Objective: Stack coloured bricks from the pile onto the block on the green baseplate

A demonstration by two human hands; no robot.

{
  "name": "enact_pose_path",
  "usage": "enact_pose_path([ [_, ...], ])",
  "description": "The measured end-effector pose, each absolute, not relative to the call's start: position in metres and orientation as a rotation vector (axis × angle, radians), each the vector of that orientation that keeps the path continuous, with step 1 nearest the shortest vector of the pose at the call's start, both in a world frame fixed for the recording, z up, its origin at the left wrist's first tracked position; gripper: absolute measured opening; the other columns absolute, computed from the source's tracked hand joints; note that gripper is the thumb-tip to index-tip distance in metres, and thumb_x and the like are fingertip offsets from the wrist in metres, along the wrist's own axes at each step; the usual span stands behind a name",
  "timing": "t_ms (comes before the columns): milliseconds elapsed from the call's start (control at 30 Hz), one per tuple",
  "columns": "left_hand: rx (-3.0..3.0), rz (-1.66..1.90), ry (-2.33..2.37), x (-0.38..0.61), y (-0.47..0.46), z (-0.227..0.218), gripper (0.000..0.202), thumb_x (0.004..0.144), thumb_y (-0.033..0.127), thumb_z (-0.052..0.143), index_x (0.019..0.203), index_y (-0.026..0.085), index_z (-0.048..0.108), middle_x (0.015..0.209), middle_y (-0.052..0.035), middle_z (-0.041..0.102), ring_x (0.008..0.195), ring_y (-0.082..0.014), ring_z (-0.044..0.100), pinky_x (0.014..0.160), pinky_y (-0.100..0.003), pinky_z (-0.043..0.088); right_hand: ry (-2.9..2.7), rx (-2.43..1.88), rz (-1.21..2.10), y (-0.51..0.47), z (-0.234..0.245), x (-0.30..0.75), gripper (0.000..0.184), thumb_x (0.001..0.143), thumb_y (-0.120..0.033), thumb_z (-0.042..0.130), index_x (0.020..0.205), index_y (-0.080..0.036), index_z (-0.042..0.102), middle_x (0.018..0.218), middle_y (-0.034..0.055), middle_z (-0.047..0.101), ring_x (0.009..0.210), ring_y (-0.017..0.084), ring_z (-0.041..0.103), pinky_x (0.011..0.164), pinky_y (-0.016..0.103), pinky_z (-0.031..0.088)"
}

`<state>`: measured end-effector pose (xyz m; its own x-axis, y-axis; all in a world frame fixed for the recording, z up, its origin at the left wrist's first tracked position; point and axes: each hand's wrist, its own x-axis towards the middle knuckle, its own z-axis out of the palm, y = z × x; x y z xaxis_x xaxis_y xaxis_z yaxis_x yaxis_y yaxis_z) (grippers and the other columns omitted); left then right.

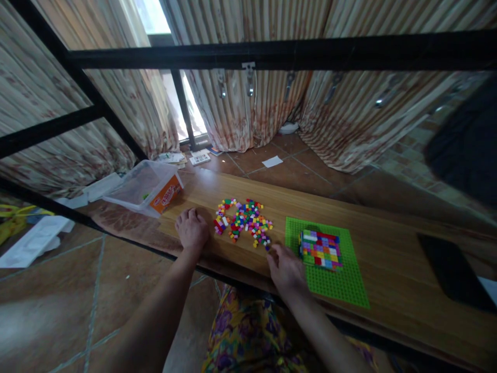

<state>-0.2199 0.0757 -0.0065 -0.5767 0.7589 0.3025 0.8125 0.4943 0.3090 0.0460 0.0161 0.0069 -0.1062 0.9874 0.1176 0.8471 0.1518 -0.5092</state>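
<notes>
My left hand [192,229] rests on the wooden table, palm down with its fingers loosely spread, just left of the loose building bricks [244,216]. These small bricks of many colours lie scattered in a pile between my hands. At the pile's near right edge, my right hand [286,267] has its thumb and fingertips closed around a small dark brick [267,248], partly hidden by the fingers. To the right of this hand lies a green studded baseplate [353,282]. A rectangular block built of multicoloured bricks [320,250] stands on it.
A clear plastic box [135,181] with an orange label stands at the table's left end. On the right of the wooden table [392,259] lies a dark flat object [452,269]. A black metal frame [272,56] crosses above, before curtains. Papers lie on the tiled floor.
</notes>
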Motion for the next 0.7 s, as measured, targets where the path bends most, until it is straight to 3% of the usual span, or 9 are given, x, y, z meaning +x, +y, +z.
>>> enact_pose_path([
  [167,-1.363,-0.644,-2.616,-0.219,0.076,-0.006,0.038,0.089,0.027,0.041,0.120,0.016,0.060,0.125,-0.0138,0.057,0.118,-0.0303,0.048,0.099,-0.044,0.037,-2.061,-1.886,0.443,0.026,0.015,0.038,0.012,0.089,-0.024,0.054,0.090,-0.018,0.064,0.094,0.0072,0.067,0.083,0.019,0.064,0.074,0.028,0.046],
  [367,-1.385,-0.655,-2.603,-0.219,0.075,-0.004,0.039,0.088,0.026,0.041,0.120,0.015,0.060,0.124,-0.0151,0.058,0.118,-0.0309,0.047,0.100,-0.045,0.037,-2.080,-1.757,0.410,0.026,0.013,0.034,0.018,0.090,-0.019,0.047,0.084,-0.019,0.064,0.088,0.0069,0.065,0.079,0.019,0.063,0.069,0.027,0.044],
  [500,-1.376,-0.674,-2.604,-0.220,0.076,-0.005,0.039,0.088,0.026,0.041,0.120,0.016,0.061,0.124,-0.0152,0.057,0.119,-0.0317,0.047,0.100,-0.046,0.037,-1.906,-1.571,0.551,0.019,0.015,0.047,0.016,0.086,-0.022,0.052,0.075,-0.021,0.064,0.077,0.0025,0.064,0.070,0.016,0.061,0.067,0.026,0.045],
  [700,-1.383,-0.660,-2.583,-0.223,0.077,-0.007,0.040,0.089,0.027,0.039,0.120,0.016,0.061,0.125,-0.0150,0.057,0.117,-0.0319,0.048,0.099,-0.046,0.038,-1.624,-1.484,0.807,0.002,0.027,0.083,0.014,0.083,-0.031,0.058,0.078,-0.021,0.067,0.075,0.0013,0.068,0.069,0.016,0.064,0.066,0.026,0.048],
])
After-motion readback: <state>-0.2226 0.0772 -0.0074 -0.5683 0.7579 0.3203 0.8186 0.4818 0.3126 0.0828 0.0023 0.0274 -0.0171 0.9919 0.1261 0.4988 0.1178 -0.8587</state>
